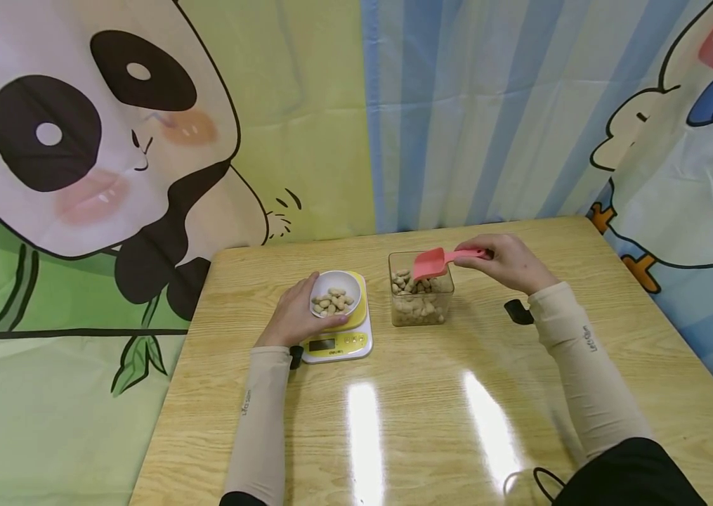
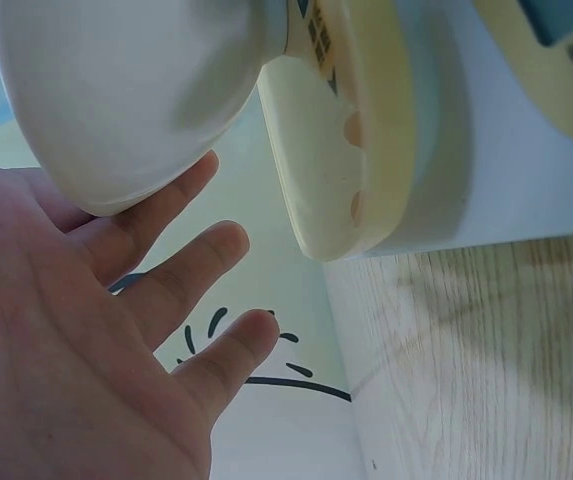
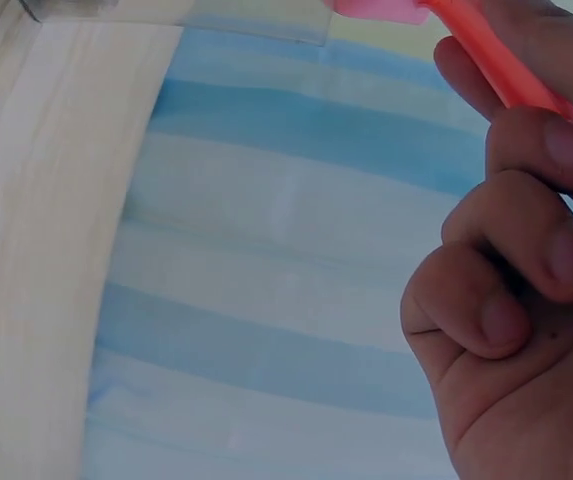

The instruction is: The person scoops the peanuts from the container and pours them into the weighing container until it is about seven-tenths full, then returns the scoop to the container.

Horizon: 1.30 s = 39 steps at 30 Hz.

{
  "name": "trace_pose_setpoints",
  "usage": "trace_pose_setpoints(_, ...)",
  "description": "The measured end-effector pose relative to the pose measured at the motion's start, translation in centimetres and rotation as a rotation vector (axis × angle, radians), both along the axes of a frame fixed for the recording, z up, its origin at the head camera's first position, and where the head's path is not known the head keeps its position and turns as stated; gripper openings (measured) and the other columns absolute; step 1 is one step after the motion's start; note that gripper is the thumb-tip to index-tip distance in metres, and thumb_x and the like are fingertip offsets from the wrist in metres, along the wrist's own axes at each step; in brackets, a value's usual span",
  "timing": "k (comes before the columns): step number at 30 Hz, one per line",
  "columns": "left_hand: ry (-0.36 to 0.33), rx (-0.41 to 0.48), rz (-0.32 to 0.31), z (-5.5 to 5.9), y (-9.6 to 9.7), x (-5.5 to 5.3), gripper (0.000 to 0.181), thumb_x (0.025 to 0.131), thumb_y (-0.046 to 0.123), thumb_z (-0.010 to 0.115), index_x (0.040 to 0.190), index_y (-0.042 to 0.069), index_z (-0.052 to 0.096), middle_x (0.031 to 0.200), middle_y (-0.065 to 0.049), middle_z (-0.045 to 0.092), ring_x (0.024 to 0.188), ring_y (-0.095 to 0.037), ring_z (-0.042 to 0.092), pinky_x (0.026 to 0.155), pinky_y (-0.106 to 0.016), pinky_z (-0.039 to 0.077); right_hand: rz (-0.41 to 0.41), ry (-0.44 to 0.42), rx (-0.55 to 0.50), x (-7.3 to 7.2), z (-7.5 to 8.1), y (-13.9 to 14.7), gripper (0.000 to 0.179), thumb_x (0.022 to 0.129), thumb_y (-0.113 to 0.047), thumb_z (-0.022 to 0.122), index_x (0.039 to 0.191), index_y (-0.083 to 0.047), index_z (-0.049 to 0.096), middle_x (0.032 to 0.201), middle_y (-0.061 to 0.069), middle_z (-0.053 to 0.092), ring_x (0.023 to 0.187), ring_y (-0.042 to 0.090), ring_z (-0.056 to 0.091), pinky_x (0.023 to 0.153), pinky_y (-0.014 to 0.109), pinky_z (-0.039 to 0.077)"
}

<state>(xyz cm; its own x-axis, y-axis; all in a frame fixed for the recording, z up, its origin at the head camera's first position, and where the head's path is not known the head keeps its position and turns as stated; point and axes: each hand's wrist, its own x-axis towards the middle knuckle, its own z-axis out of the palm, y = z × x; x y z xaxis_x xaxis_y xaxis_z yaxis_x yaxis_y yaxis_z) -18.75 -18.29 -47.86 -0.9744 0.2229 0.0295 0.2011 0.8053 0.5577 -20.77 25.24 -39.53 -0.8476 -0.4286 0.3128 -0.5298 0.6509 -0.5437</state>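
My left hand [image 1: 296, 313] holds a small white bowl [image 1: 352, 286] with several pale nuts, which look like peanuts in their shells, inside it. In the left wrist view the bowl [image 2: 136, 90] is over the yellow top of a kitchen scale [image 1: 356, 344], with the index finger along its underside and the other fingers spread. My right hand [image 1: 511, 263] grips the handle of a pink scoop [image 1: 430, 265]. The scoop's blade overlaps the top of a clear square container [image 1: 419, 320] of similar nuts [image 1: 403, 283]. Curled fingers [image 3: 526, 230] show around the handle in the right wrist view.
The scale and container stand side by side on a wooden table [image 1: 432, 429]. A black object [image 1: 518, 312] shows beside the right wrist. Behind the table hangs a cartoon-print curtain [image 1: 305, 126]. A dark cord [image 1: 546, 481] loops near the right sleeve.
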Motion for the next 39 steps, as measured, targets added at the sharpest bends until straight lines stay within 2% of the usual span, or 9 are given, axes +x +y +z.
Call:
trace_pose_setpoints(7,-0.001,0.001,0.0,0.2,-0.1,0.1,0.128,0.065,0.081,0.075,0.163,0.017,0.024,0.152,-0.01,0.045,0.138,-0.035,0.041,0.113,-0.058,0.034,0.042,0.009,0.064,-0.1,1.4,-0.6,0.023,0.097,-0.033,0.071,0.113,-0.017,0.077,0.088,-0.007,0.069,0.064,0.011,0.054,0.061,0.03,0.049)
trace_pose_setpoints(14,-0.01,-0.008,0.008,0.2,-0.1,0.1,0.128,0.065,0.08,0.076,0.163,0.018,0.022,0.155,-0.011,0.042,0.141,-0.036,0.038,0.115,-0.059,0.03,0.075,-0.027,0.132,-0.5,2.4,-1.5,0.015,0.094,-0.027,0.075,0.105,-0.018,0.079,0.09,-0.008,0.071,0.063,0.013,0.055,0.059,0.033,0.048)
trace_pose_setpoints(20,-0.009,-0.02,0.005,0.2,0.1,0.0,0.126,0.067,0.077,0.077,0.163,0.018,0.021,0.155,-0.011,0.042,0.14,-0.036,0.04,0.116,-0.058,0.03,0.104,-0.043,0.197,-1.2,2.2,-2.1,0.012,0.093,-0.024,0.076,0.103,-0.017,0.079,0.094,-0.006,0.073,0.068,0.01,0.058,0.062,0.032,0.051)
trace_pose_setpoints(27,-0.002,-0.041,0.001,0.4,0.2,0.0,0.128,0.066,0.08,0.075,0.163,0.017,0.021,0.159,-0.011,0.037,0.142,-0.036,0.036,0.119,-0.055,0.023,0.16,-0.005,0.21,-1.6,1.7,-2.5,0.016,0.094,-0.022,0.076,0.104,-0.011,0.079,0.096,0.0,0.075,0.069,0.009,0.061,0.063,0.033,0.052)
trace_pose_setpoints(32,0.045,-0.073,-0.016,1.3,0.7,-0.4,0.129,0.064,0.085,0.071,0.163,0.021,0.021,0.162,-0.009,0.031,0.146,-0.037,0.03,0.12,-0.054,0.021,0.168,-0.011,0.209,-1.7,1.3,-2.6,0.016,0.094,-0.021,0.076,0.104,-0.01,0.079,0.095,0.002,0.075,0.069,0.01,0.062,0.063,0.032,0.053)
trace_pose_setpoints(39,0.082,-0.112,-0.077,3.5,2.6,-1.1,0.131,0.062,0.095,0.061,0.164,0.022,0.02,0.165,-0.007,0.028,0.152,-0.03,0.022,0.123,-0.051,0.016,0.164,-0.053,0.194,-1.8,0.7,-2.5,0.017,0.094,-0.022,0.075,0.105,-0.011,0.079,0.096,0.001,0.075,0.07,0.01,0.062,0.064,0.032,0.053)
